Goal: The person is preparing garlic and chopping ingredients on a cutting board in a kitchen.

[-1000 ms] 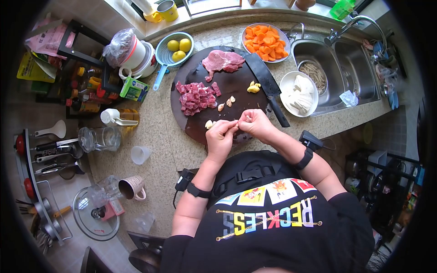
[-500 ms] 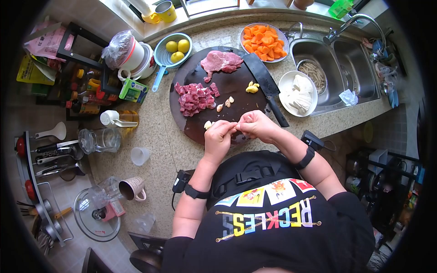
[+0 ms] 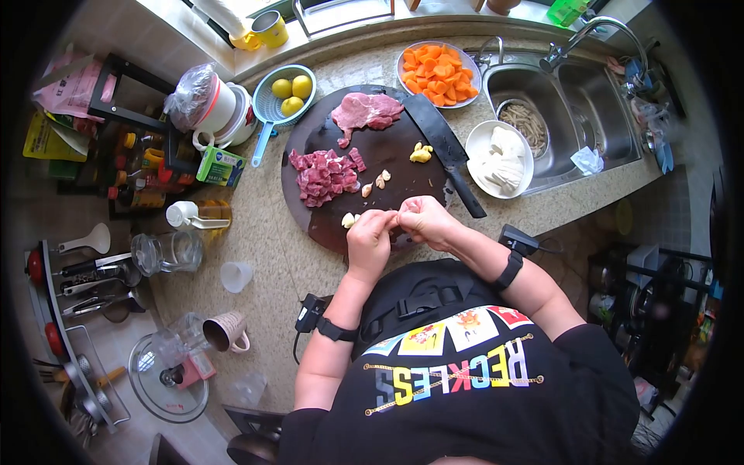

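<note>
My left hand (image 3: 369, 242) and my right hand (image 3: 426, 222) meet over the near edge of a round dark cutting board (image 3: 318, 225). Thumb and fingers of both are pinched together at one spot; whatever small piece lies between them is hidden. Pale peeled garlic cloves (image 3: 349, 220) lie just left of my left fingers. Farther in are several garlic cloves with skin (image 3: 380, 180). The board also bears diced red meat (image 3: 327, 176), a larger slab of meat (image 3: 367, 111), yellow ginger pieces (image 3: 421, 153) and a black cleaver (image 3: 438, 136) along its right side.
Behind the board stand a plate of carrot pieces (image 3: 438, 75) and a blue colander (image 3: 269, 106) with yellow-green fruit. A white bowl (image 3: 498, 159) sits beside the double sink (image 3: 562, 116). To the left are an oil jug (image 3: 200, 215), a glass jar (image 3: 167, 252) and a plastic cup (image 3: 235, 277).
The whole view has shifted slightly as the head moved. Both hands stay pinched together at the board's near edge, with only a slight change of the fingers.
</note>
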Tool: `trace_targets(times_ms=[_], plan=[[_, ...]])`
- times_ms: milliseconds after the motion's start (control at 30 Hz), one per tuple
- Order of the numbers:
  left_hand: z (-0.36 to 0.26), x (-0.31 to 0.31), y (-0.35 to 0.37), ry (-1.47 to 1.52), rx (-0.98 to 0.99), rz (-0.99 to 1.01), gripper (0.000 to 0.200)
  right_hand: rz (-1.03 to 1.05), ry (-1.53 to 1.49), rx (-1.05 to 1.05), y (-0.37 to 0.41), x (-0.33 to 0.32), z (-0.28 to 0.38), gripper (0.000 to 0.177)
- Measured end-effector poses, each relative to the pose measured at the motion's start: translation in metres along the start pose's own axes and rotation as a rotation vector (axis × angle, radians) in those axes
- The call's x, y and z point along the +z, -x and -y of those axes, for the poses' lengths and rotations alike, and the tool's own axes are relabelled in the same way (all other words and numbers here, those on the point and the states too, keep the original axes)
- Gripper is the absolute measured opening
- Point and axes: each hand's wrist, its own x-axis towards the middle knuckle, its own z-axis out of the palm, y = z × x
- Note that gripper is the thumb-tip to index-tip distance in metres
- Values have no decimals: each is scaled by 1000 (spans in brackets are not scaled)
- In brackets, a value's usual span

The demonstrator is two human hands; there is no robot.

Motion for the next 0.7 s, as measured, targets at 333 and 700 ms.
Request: trace_targets(times_ms=[333,700], plan=[[-1,5,7,819,-668,-76,16,-14,17,-21,5,11,10,5],[2,4,10,1086,-796,-138,17,27,-61,-93,2,7,2,9]])
